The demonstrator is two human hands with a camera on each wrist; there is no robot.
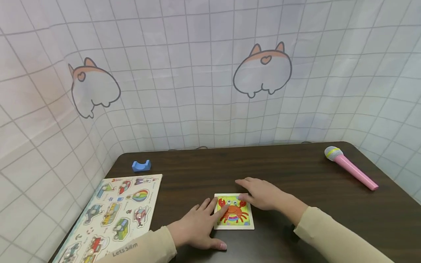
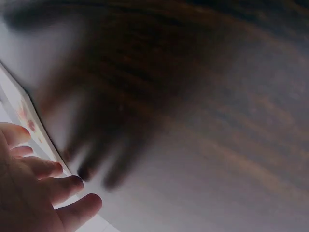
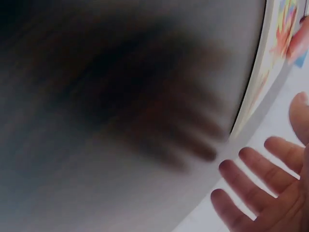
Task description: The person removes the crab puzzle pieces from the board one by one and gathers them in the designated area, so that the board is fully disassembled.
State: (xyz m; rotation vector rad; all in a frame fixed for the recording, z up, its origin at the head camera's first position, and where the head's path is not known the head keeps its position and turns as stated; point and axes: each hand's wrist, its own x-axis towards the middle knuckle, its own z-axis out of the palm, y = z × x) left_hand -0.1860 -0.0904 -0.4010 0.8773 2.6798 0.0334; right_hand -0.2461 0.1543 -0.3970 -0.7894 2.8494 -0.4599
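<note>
A square crab puzzle [image 1: 234,215] with a pale frame lies flat on the dark table, its red crab on yellow facing up. My left hand [image 1: 199,225] is spread at its left side, with the index finger reaching over the picture. At the upper right corner is my right hand [image 1: 264,194], fingers extended and thumb over the edge. The left wrist view has the spread left-hand fingers [image 2: 79,210] beside the puzzle's edge [image 2: 36,123]. In the right wrist view, loosely extended right-hand fingers [image 3: 246,186] appear near the puzzle [image 3: 265,63]. Neither hand grips anything.
A large vehicle peg board [image 1: 128,215] lies at the left, partly behind the left sleeve. Behind it sits a small blue block [image 1: 141,167] with a curved notch. A pink toy microphone [image 1: 355,171] rests far right. Grid-patterned cloth [image 1: 210,84] hangs behind the dark table [image 1: 279,164].
</note>
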